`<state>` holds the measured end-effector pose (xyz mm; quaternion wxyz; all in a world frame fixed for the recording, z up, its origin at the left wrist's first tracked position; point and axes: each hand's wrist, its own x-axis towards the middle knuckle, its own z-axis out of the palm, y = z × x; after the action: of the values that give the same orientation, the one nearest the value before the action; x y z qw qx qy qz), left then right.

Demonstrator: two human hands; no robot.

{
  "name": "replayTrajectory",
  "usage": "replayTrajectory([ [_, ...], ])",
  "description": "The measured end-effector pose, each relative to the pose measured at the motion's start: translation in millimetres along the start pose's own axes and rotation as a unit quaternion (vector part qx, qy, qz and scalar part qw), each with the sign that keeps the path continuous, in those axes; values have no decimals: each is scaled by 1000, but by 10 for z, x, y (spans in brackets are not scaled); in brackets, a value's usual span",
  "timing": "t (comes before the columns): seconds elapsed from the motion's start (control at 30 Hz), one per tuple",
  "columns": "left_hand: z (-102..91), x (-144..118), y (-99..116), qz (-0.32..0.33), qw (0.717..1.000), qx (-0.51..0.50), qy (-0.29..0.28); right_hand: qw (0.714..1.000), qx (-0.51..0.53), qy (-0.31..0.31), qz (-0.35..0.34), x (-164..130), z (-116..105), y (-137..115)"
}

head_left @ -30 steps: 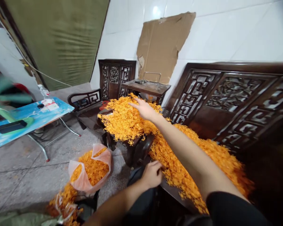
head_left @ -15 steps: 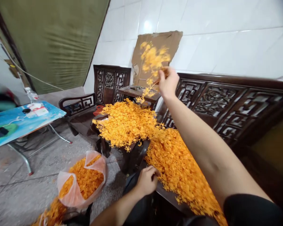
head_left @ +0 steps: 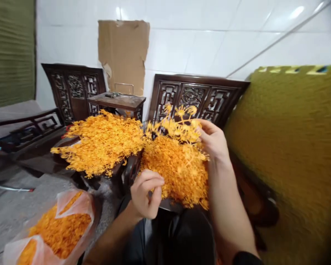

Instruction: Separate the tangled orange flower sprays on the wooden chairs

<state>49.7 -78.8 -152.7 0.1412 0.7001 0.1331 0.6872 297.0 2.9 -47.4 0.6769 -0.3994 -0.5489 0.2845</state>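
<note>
On the carved bench, an orange heap reaches the front edge; near that edge the left hand curls, its grip unclear. Above the heap, the right hand pinches an orange sprig, apparently handling it singly; the next move calls for a gentle hold.

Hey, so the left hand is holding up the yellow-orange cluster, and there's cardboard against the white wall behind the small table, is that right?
Not quite: the right hand is holding up the yellow-orange cluster, as the head view shows. The cardboard is against the white wall behind the small table.
</note>
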Motion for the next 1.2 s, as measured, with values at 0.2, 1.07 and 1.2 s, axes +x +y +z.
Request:
replayTrajectory([
  [0.2,487,989,-144,-19,980,92,-176,996,28,-75,35,-471,-379,417],
  [1.07,635,126,-1512,-312,848,-99,-416,905,-137,-289,282,-845,-537,1072],
  [1.2,683,112,-1327,-101,940,113,-305,925,-36,-136,353,-1002,-511,979],
])
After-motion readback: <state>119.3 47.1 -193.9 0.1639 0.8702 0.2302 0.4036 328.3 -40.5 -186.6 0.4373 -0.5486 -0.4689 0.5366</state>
